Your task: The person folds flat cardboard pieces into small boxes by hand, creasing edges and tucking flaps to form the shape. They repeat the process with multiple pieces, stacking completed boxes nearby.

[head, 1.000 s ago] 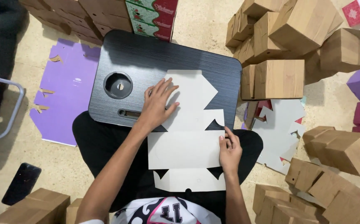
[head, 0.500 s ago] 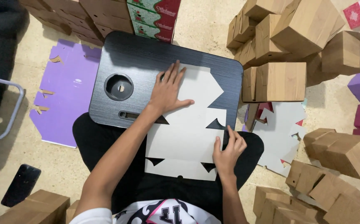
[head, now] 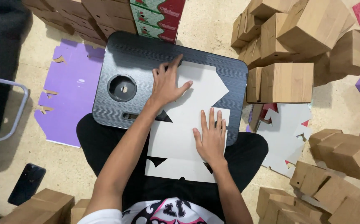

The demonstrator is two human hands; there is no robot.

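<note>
A flat white die-cut cardboard sheet (head: 188, 112) lies across a black lap tray (head: 138, 62) and over my lap. My left hand (head: 168, 83) presses flat on the sheet's upper part, fingers spread. Lower down, my right hand (head: 211, 137) lies palm down on the sheet's right side near the tray's front edge. Neither hand grips anything.
Assembled brown cardboard boxes (head: 288, 81) pile up at the right and far right. A flat purple sheet (head: 68, 95) lies on the floor at left, and a white and red flat sheet (head: 285, 132) at right. A black phone (head: 27, 183) rests on the floor lower left.
The white sheet has been unfolded and pushed further up the tray. Both hands slid upward and now press flat on it.
</note>
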